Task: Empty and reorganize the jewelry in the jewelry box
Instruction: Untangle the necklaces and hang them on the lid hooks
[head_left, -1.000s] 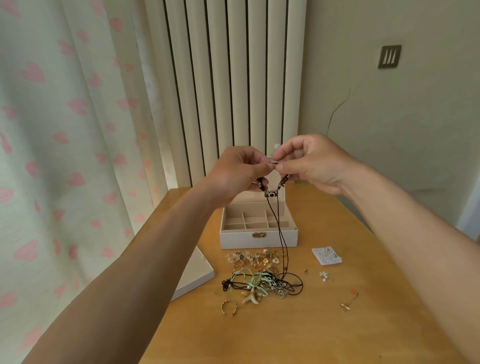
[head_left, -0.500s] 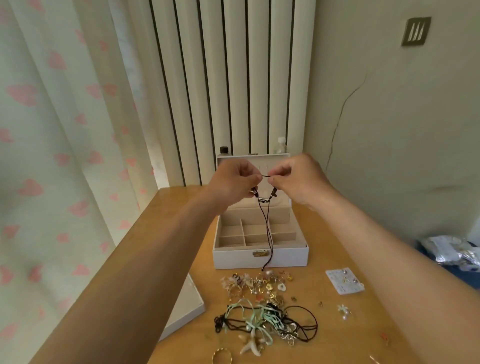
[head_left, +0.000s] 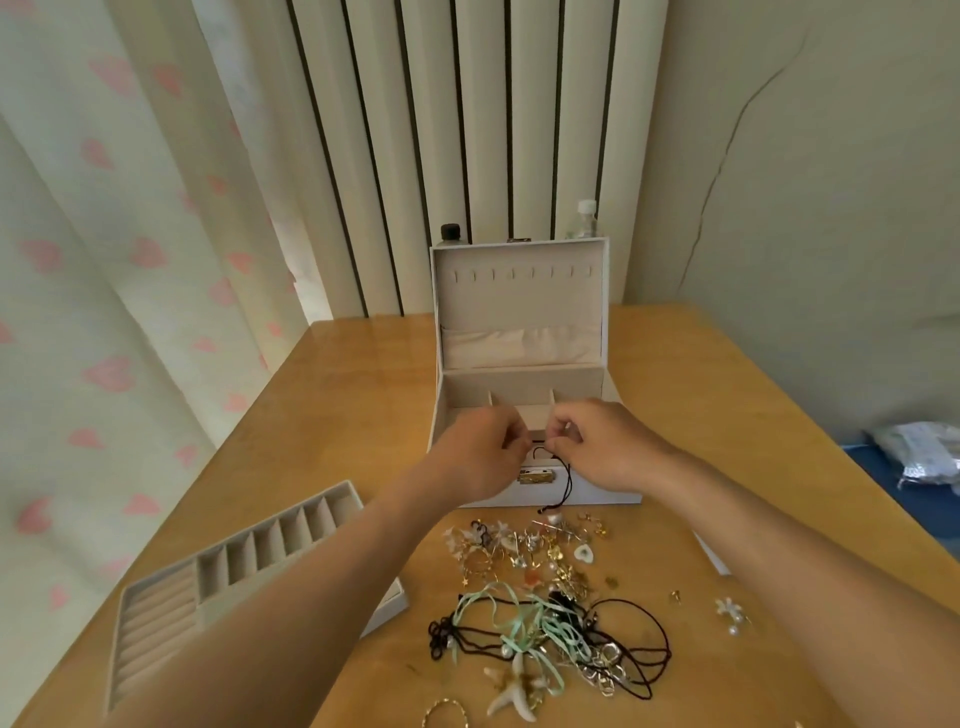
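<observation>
Pale cream all over, the jewelry box (head_left: 597, 491) sits mid-way along the wooden table (head_left: 363, 395) with its lid standing upright, and on my feed the divided compartments I can see hold nothing. Both hands are close together over its front edge. The left hand (head_left: 475, 460) has its fingers curled in, tips meeting the loop of a black cord (head_left: 568, 480). The right hand (head_left: 610, 452) pinches the same cord between thumb and fingers. From that pinch the cord drops down the front wall of the box, just right of the brass clasp (head_left: 535, 475), and its beaded end reaches the tabletop at the edge of the jewelry pile (head_left: 540, 556).

That pile lies just in front of the box: small gold and white pieces nearest it, then a tangle of mint ribbon (head_left: 524, 618) and dark strings (head_left: 641, 649) closer to me. A white starfish pendant (head_left: 511, 688) touches the tangle's near side, and a gold bangle (head_left: 444, 713) is cut off by the bottom of the view. A flower earring (head_left: 730, 612) lies apart to the right.

Left of my arms rests the padded tray (head_left: 249, 558) (slots at one end, ring rolls at the other), partly hidden by the left forearm. Behind the box stand two bottles, one black-capped (head_left: 450, 231) and one clear (head_left: 584, 218), against a ribbed radiator (head_left: 467, 130), beside a curtain with pink hearts (head_left: 104, 270)
</observation>
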